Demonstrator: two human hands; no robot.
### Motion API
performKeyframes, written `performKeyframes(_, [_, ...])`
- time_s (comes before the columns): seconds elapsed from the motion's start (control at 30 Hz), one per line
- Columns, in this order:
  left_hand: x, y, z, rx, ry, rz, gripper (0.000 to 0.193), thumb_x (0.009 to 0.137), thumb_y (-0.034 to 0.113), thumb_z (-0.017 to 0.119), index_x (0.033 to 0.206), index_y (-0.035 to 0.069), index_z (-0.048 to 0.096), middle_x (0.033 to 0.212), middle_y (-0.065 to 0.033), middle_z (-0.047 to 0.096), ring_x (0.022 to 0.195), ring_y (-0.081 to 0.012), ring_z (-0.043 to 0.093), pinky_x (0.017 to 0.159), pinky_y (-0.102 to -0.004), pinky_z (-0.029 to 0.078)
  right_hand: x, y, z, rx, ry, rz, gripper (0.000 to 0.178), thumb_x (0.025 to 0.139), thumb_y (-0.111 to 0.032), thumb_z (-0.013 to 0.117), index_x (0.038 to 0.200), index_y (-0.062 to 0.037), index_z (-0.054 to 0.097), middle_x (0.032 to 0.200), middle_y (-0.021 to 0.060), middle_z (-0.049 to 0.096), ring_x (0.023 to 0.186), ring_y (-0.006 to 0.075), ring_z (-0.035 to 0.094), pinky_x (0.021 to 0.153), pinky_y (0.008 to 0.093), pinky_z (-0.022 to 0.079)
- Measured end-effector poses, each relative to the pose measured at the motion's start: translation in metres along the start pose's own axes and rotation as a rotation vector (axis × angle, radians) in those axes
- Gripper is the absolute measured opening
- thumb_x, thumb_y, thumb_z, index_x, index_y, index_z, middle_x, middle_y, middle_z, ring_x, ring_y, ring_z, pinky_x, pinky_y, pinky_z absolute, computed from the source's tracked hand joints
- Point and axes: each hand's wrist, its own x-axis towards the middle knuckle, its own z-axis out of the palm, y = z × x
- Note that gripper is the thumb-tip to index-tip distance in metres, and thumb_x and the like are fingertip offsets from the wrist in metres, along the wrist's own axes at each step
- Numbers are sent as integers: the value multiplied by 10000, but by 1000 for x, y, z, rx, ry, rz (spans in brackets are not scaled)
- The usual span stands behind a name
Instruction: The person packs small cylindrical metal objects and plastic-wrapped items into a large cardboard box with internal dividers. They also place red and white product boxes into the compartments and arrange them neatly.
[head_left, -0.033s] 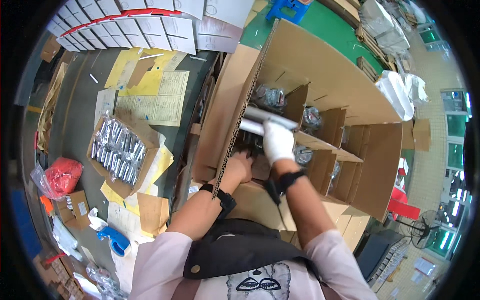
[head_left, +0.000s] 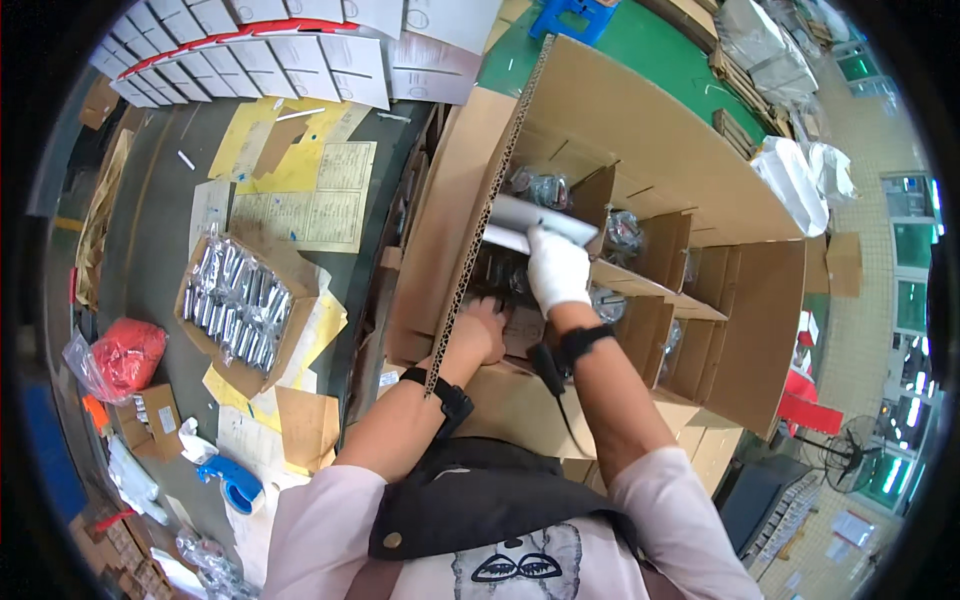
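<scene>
My right hand (head_left: 558, 270), in a white glove, grips a flat, pale silvery-white piece (head_left: 545, 218) above the far left part of a large open cardboard box (head_left: 660, 150). The piece is blurred, so its exact kind is unclear. Bare, my left hand (head_left: 481, 330) reaches into the near left compartment, its fingers apart beside a brown cardboard piece (head_left: 522, 328). Its fingertips are partly lost in shadow. Cardboard dividers (head_left: 655, 290) split the box, and plastic-wrapped parts such as a clear bundle (head_left: 624, 232) lie in several compartments.
On the dark bench at left, a small carton (head_left: 250, 365) holds shiny wrapped metal pieces. Yellow papers (head_left: 300, 205), a red bag (head_left: 130, 345) and a blue tape dispenser (head_left: 235, 485) lie around it. White boxes (head_left: 355, 70) line the back. A black fan (head_left: 845, 450) stands right.
My right hand has tilted and shifted the pale piece slightly farther from me. The cord at my right wrist has swung a little; my left hand stays almost where it was.
</scene>
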Motion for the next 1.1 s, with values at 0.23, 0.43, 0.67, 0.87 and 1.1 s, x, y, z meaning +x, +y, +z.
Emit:
performKeyframes(0.23, [4,-3,0,-45,-73,-65,538,837,252,573,1353,124,493,1488,-127,274,1365,-308,283,1084,-449,328,-18,-21,1,216,15,-40,578,752,-173,648,1294,-38,498,1198,190,570,1204,324,479,1068,440,307])
performKeyframes(0.43, [-5,-1,-11,30,-12,54,503,859,236,573,1322,58,494,1337,-197,453,1231,-346,451,1023,-433,402,3,14,-32,313,-391,-118,472,642,-199,791,1085,-79,679,1014,178,672,976,333,641,881,375,507])
performKeyframes(0.67, [-3,12,-8,-73,682,63,275,834,64,497,1089,-11,571,1241,-180,472,1073,-333,519,879,-440,476,-42,-13,74,354,-170,145,188,862,-110,501,910,31,616,919,249,660,830,391,669,730,458,555])
performKeyframes(0.87, [26,2,16,345,-29,-92,600,907,193,503,1448,28,301,1563,-133,95,1283,-297,455,950,-435,439,-111,-10,-50,401,20,-53,527,805,-255,608,1232,43,529,1323,304,443,1248,438,425,1052,493,331])
performKeyframes(1.1, [35,-28,22,-654,247,-7,555,893,299,563,1373,55,427,1351,-170,511,1139,-255,571,889,-428,453,-94,-39,-14,154,-272,-57,625,943,-344,499,1421,24,333,1451,277,334,1365,436,288,1110,539,207])
